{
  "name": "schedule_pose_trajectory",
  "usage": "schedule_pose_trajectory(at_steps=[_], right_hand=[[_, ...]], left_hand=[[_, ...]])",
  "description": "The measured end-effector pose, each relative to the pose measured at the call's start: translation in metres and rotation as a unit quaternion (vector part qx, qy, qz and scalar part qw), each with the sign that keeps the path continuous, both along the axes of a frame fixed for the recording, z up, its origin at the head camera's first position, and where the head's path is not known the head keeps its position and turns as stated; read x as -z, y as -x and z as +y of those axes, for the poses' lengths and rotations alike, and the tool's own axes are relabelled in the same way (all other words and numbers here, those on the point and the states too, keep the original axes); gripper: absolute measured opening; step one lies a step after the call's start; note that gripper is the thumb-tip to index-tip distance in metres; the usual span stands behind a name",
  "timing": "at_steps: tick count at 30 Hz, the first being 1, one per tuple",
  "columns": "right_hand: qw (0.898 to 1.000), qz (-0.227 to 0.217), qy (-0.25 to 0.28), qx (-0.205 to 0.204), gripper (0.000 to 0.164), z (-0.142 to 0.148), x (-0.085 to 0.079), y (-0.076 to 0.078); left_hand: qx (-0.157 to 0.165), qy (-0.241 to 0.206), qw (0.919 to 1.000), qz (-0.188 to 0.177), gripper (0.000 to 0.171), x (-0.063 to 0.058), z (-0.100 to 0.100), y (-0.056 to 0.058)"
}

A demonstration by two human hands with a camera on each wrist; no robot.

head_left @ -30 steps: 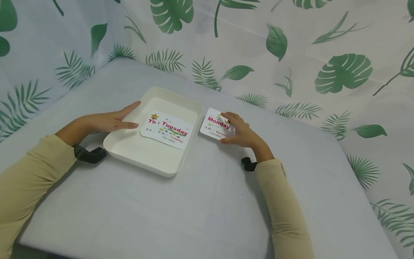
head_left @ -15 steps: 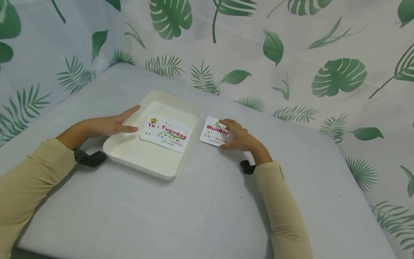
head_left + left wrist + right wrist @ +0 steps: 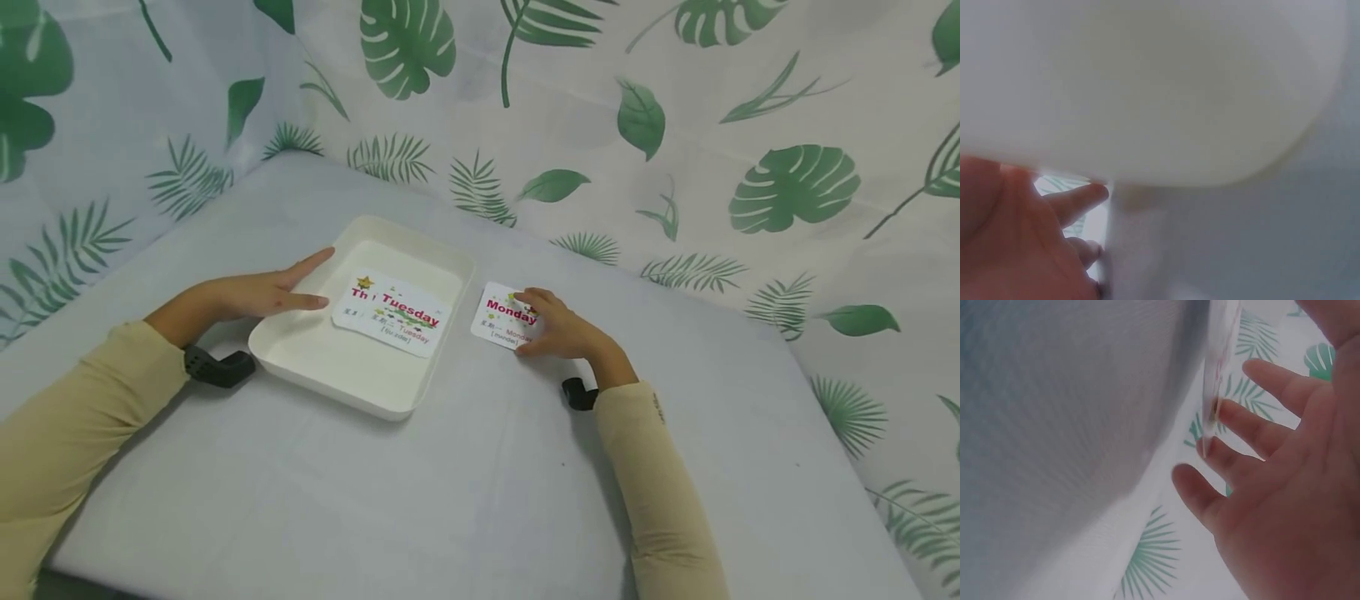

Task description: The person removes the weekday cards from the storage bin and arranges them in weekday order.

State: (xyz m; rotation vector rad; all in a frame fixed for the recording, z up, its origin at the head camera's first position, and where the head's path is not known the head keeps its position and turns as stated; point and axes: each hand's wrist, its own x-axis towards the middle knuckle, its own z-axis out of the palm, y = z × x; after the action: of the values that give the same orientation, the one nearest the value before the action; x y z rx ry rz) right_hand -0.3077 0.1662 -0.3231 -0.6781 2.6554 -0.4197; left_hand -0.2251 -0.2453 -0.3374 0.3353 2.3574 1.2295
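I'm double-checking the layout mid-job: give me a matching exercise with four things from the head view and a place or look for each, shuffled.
1. Tray
2. Tuesday card
3. Monday card
4. Left hand

A. Outside the tray, at the right hand
B. At the tray's left edge
C. Inside the tray, overlapping another card
D. Off-white, with raised walls

Pairs: 1-D, 2-C, 3-A, 4-B

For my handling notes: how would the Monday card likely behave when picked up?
The Monday card would probably be fairly stiff, since its face looks flat without visible bends. It is likely light, as its edge shows thin in the right wrist view. Its flat shape makes rolling unlikely.
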Motion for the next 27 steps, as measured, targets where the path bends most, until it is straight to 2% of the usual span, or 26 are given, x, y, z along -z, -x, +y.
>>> schedule_pose_trajectory(at_steps=[6, 16, 27], right_hand=[[1.0, -0.029, 0.009, -0.002, 0.084, 0.0013, 0.0013, 0.0018], [1.0, -0.03, 0.007, -0.002, 0.084, 0.0008, -0.0017, 0.0052], [0.998, -0.066, 0.002, 0.007, 0.081, 0.0004, -0.0016, 0.0033]], left_hand=[[0.001, -0.002, 1.0, -0.001, 0.085, 0.001, -0.0007, 0.0007], [-0.003, 0.0, 1.0, 0.003, 0.085, -0.002, 0.0001, 0.0035], [-0.007, 0.002, 0.9999, 0.007, 0.084, 0.0008, 0.0008, 0.0016]])
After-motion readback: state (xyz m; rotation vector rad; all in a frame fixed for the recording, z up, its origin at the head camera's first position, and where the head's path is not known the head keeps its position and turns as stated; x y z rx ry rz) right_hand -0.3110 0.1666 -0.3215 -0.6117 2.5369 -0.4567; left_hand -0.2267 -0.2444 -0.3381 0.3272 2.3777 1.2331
